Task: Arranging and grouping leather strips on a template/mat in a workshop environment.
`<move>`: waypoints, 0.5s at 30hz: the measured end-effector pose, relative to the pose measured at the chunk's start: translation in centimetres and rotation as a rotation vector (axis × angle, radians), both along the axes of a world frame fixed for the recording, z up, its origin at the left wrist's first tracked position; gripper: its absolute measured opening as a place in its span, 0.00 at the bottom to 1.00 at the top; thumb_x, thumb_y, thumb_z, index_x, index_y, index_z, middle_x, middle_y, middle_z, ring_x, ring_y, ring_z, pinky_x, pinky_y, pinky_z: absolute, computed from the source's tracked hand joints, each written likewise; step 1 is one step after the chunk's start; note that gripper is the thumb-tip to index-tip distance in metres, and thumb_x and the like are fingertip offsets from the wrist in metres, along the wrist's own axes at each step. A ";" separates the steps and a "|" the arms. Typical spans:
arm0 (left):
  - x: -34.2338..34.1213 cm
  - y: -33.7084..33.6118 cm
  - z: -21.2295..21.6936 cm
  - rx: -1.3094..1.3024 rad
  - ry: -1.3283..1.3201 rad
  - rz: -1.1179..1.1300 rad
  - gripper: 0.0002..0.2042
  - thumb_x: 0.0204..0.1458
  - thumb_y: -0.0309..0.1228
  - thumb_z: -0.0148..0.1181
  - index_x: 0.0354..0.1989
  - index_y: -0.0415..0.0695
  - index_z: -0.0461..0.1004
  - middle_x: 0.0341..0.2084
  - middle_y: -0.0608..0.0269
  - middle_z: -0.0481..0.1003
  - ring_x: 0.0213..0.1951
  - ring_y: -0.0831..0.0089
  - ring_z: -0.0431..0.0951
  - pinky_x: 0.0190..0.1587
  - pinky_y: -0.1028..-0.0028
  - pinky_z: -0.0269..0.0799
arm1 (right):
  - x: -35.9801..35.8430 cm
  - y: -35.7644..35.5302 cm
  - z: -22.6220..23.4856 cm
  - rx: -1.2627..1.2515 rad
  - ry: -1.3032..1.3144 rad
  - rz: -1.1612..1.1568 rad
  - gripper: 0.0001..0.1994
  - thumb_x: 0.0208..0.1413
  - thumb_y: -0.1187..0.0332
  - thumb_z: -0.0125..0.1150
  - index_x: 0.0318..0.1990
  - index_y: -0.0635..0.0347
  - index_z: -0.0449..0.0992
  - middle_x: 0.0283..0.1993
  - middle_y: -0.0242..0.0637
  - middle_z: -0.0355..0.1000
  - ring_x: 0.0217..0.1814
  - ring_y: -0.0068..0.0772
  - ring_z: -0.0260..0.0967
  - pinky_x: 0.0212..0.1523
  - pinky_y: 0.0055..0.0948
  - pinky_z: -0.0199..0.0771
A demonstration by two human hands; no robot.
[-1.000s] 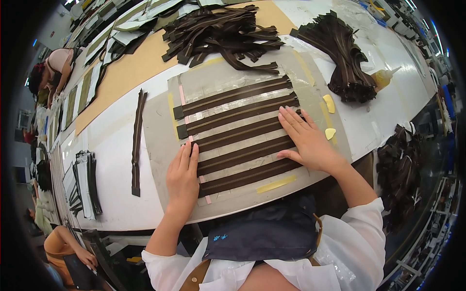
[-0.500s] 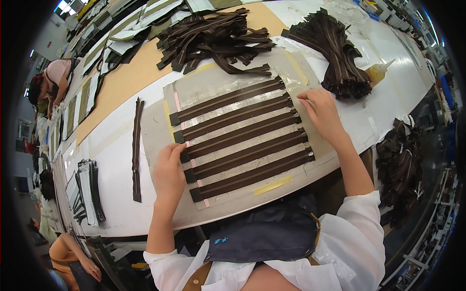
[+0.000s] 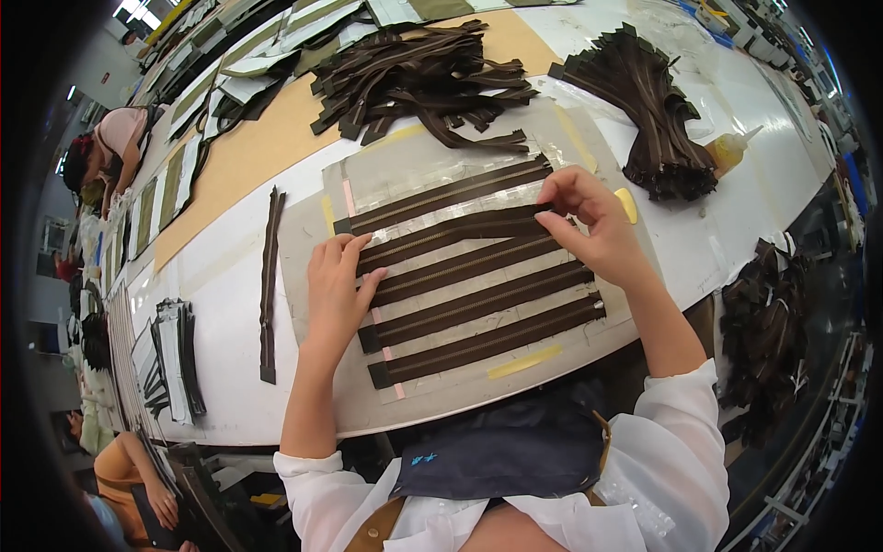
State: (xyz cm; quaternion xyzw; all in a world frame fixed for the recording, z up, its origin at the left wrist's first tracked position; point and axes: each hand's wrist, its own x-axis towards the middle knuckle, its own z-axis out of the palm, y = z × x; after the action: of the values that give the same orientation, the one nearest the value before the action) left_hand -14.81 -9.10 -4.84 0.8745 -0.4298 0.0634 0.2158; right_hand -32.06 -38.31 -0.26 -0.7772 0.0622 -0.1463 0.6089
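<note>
Several dark brown zippers with brass-coloured teeth lie in slanted parallel rows on a grey board (image 3: pixel 302 230). The second zipper (image 3: pixel 451 231) from the far side is between my hands. At its right end my right hand (image 3: pixel 593 228) pinches the tape with thumb and fingertips, and that end is slightly raised. My left hand (image 3: pixel 336 293) has its fingers and thumb closed about the left end, covering it. Beyond it, the farthest zipper (image 3: pixel 432 200) lies flat. The nearest zipper (image 3: pixel 487 342) lies toward the board's front edge.
A loose zipper pile (image 3: pixel 414 83) lies beyond the board, with a bundled zipper stack (image 3: pixel 658 120) to its right. Beside that is a yellowish glue bottle (image 3: pixel 729 152). One single zipper (image 3: pixel 269 294) lies at left, near stacked fabric strips (image 3: pixel 175 359). More zippers (image 3: pixel 763 317) hang at right.
My left hand has moved up to the second zipper's left end. My right hand has taken hold of its right end and lifted it slightly. The view has shifted a little.
</note>
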 end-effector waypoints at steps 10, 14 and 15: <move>1.9 1.4 -0.8 -0.095 0.075 0.010 0.09 0.48 0.16 0.57 0.37 0.41 0.75 0.38 0.55 0.75 0.46 0.54 0.73 0.50 0.60 0.65 | 0.0 -1.2 1.3 0.078 -0.302 -0.062 0.11 0.64 0.78 0.55 0.51 0.64 0.77 0.46 0.32 0.76 0.38 0.13 0.68 0.39 0.17 0.72; 2.4 2.5 -0.1 -0.202 0.229 0.225 0.11 0.47 0.12 0.51 0.37 0.38 0.75 0.33 0.49 0.76 0.41 0.48 0.75 0.44 0.58 0.68 | 1.0 -1.8 -0.6 0.163 -0.078 -0.067 0.11 0.63 0.76 0.55 0.51 0.66 0.78 0.47 0.34 0.75 0.40 0.18 0.70 0.44 0.21 0.72; 2.5 2.7 0.1 -0.159 0.197 0.255 0.11 0.48 0.13 0.51 0.37 0.38 0.75 0.33 0.47 0.77 0.39 0.46 0.75 0.42 0.58 0.68 | 1.1 -1.9 -0.9 0.225 -0.015 -0.010 0.13 0.63 0.76 0.55 0.54 0.66 0.77 0.49 0.34 0.75 0.41 0.19 0.70 0.45 0.22 0.72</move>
State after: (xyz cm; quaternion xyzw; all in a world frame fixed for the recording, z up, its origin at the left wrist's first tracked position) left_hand -12.35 -6.41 -4.72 0.9041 -0.2858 0.0381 0.3153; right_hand -30.91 -40.21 -1.21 -0.7025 0.0774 -0.1474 0.6919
